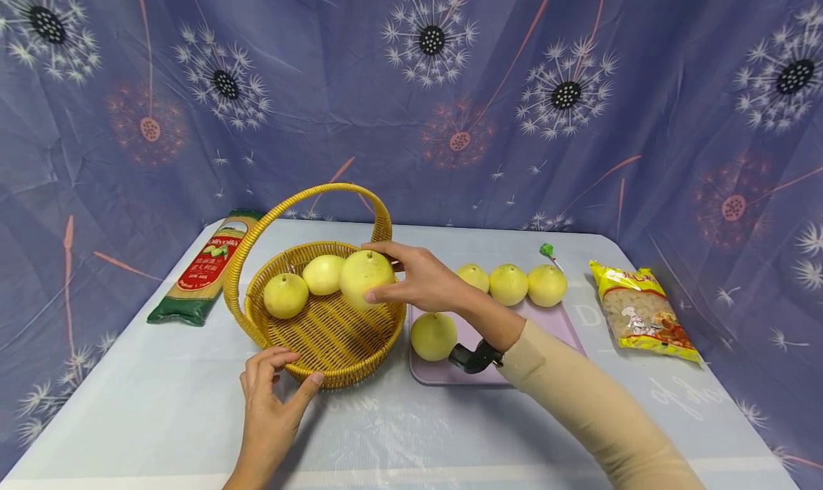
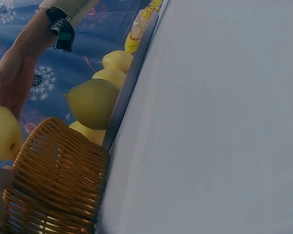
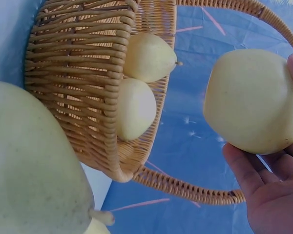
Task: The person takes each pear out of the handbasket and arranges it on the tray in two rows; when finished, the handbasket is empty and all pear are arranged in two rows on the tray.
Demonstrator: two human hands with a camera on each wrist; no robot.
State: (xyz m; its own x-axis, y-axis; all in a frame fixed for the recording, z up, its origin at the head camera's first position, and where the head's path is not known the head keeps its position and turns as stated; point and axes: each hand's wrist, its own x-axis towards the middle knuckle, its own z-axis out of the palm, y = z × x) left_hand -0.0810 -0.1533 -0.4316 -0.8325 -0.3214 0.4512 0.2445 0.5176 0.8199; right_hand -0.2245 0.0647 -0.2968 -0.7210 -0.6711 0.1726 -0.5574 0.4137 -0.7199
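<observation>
My right hand (image 1: 418,276) grips a pale yellow pear (image 1: 366,279) above the right side of a wicker basket (image 1: 334,376), thumb on the near side and fingers behind. In the right wrist view the held pear (image 3: 254,100) shows apart from the basket's rim. Two more pears, one at the left (image 1: 286,296) and one at the back (image 1: 323,274), lie inside the basket. My left hand (image 1: 273,401) holds the basket's front-left rim, fingers bent over it and thumb against the front. The basket's arched handle (image 1: 308,190) stands upright.
Right of the basket, a pink tray (image 1: 450,384) bears several pears, one (image 1: 434,336) near its front-left corner. A green-wrapped lollipop (image 1: 546,250) lies behind it. A yellow snack bag (image 1: 643,311) lies far right, a pasta packet (image 1: 206,268) left. A patterned curtain (image 1: 360,104) hangs behind.
</observation>
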